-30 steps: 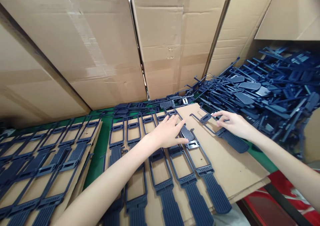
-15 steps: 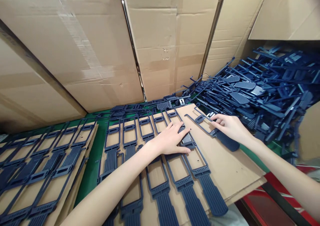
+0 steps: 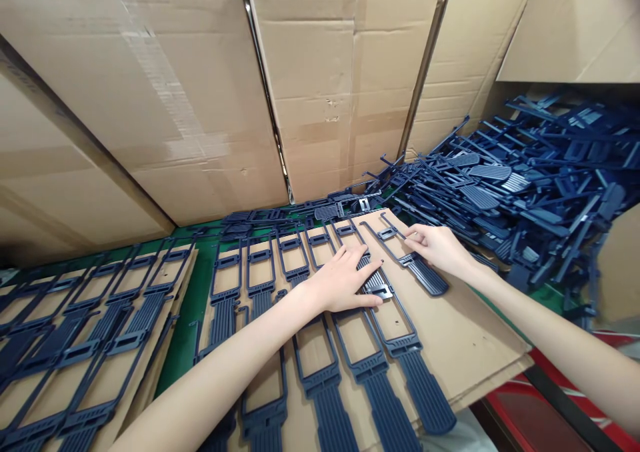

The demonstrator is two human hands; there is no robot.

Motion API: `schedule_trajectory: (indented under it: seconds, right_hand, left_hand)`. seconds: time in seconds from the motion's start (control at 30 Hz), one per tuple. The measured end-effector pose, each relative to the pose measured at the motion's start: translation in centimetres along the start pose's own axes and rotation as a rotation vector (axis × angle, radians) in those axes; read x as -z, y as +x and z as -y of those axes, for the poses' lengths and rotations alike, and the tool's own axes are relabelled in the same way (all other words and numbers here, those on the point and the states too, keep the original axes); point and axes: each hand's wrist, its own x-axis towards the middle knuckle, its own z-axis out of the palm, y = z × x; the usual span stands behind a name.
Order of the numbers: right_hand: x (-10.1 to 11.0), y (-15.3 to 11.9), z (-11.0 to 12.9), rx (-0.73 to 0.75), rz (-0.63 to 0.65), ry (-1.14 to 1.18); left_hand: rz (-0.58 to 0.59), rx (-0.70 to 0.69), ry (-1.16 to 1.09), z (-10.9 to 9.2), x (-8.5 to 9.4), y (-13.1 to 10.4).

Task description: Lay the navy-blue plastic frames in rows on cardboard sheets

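Dark blue plastic frames with ribbed paddles lie in rows on a cardboard sheet [image 3: 480, 332]. My left hand [image 3: 345, 277] rests with spread fingers on the upper part of a frame [image 3: 425, 389] at the right end of the lower row. Between the thumb and fingers of my right hand [image 3: 433, 245] is the side bar of another frame [image 3: 427, 277], just right of the upper row. That frame slants over the cardboard, its hooked ends pointing away from me and its paddle toward me.
A large tangled heap of blue parts [image 3: 555, 172] fills the right back. More frames cover a second cardboard sheet [image 3: 145, 385] at left. Tall cardboard boxes [image 3: 320, 85] stand behind the green table surface [image 3: 186, 332]. Something red [image 3: 530, 399] is at lower right.
My right hand has moved left with the held frame, bringing it closer to the upper row and straighter in line. My left hand has hardly moved.
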Motion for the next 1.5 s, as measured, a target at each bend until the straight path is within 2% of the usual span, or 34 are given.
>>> schedule_trajectory:
  seconds: [0.17,0.33,0.63,0.87,1.13,1.3,1.5]
  right_hand:
    - [-0.7,2.0,1.5,-0.013,0.050,0.061]
    - [-1.4,3.1,1.8,-0.039,0.055,0.093]
    - [-1.5,3.5,2.1,-0.075,0.108,0.164]
    - [-1.3,3.4,2.4,-0.103,0.099,0.214]
    - [-1.2,3.6,2.4,-0.057,0.109,0.229]
    - [-1.3,3.7,2.3,-0.011,0.108,0.159]
    - [-1.6,4.0,2.0,0.127,0.063,0.051]
  left_hand:
    - [-0.012,-0.004,0.002,-0.1,0.1,-0.1]
    - [-0.034,-0.006,-0.001,0.1,-0.3,-0.2]
    - [0.001,0.018,-0.050,0.0,-0.4,-0.3]
    - [0.003,0.019,-0.035,-0.1,-0.3,-0.4]
    - [0.004,0.024,-0.036,-0.1,-0.5,-0.3]
    - [-0.002,0.016,-0.031,0.0,-0.6,-0.2]
    - [-0.002,0.025,-0.023,-0.2,-0.4,-0.3]
